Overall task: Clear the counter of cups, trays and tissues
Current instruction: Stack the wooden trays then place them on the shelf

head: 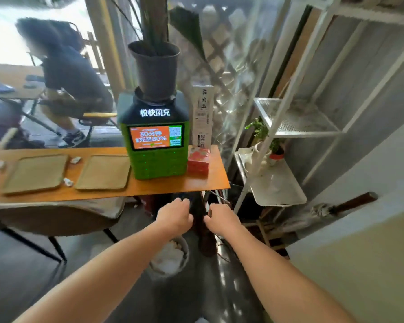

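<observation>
Two flat olive trays lie on the orange wooden counter (149, 188), one at the left (36, 172) and one nearer the middle (104, 172). Small crumpled tissues lie around them: one between the trays at the back (75, 160), one between them at the front (68, 182), and one at the far left (0, 164). My left hand (175, 215) and my right hand (222, 219) are stretched out side by side below the counter's right end, fingers curled away from me. A dark upright thing (197, 220) stands between them. Whether either hand grips it is hidden.
A green charging station (158, 145) with a black plant pot (156, 68) on top stands on the counter, beside a red tissue box (198, 160). A bin with white tissues (169, 257) sits on the floor under my left forearm. A brown chair (56, 220) stands left, white shelving (280, 183) right. A person sits beyond.
</observation>
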`<state>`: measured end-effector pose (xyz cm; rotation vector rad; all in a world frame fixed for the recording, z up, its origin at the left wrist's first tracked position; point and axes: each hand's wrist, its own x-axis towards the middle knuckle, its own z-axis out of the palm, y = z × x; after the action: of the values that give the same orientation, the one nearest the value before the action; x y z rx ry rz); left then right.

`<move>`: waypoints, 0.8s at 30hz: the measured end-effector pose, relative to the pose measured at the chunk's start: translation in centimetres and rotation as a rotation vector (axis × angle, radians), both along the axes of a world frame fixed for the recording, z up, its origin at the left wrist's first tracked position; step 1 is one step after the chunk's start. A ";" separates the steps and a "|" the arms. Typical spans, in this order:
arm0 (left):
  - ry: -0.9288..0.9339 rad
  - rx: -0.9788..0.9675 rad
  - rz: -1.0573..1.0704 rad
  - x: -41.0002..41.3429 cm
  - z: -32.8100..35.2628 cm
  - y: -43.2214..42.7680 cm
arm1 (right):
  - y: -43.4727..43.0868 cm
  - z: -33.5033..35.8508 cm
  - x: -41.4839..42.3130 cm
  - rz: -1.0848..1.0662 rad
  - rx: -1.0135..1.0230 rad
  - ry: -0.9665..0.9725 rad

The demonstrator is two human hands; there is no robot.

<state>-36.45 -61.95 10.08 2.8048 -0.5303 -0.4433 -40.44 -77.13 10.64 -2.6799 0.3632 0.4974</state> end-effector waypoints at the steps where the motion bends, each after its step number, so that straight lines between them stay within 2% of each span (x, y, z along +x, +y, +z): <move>1: 0.006 -0.009 0.036 -0.1 -0.1 2.5 | 2.0 -0.1 0.3 0.024 -0.001 0.011; 8: 0.049 0.041 0.287 -0.2 -0.9 21.2 | 19.5 0.0 3.2 0.248 0.027 0.051; 14: 0.022 0.052 0.434 0.6 -0.3 35.0 | 34.3 1.0 5.5 0.414 0.055 -0.012; 18: 0.038 0.046 0.528 0.9 0.0 40.6 | 39.7 1.3 7.6 0.491 0.029 -0.053; 24: -0.023 -0.012 0.553 4.2 1.0 44.7 | 43.7 1.2 12.9 0.473 0.018 -0.114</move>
<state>-32.23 -17.27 11.13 2.7822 0.2433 -0.2848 -27.51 -33.41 11.86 -2.7563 -0.3156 0.4710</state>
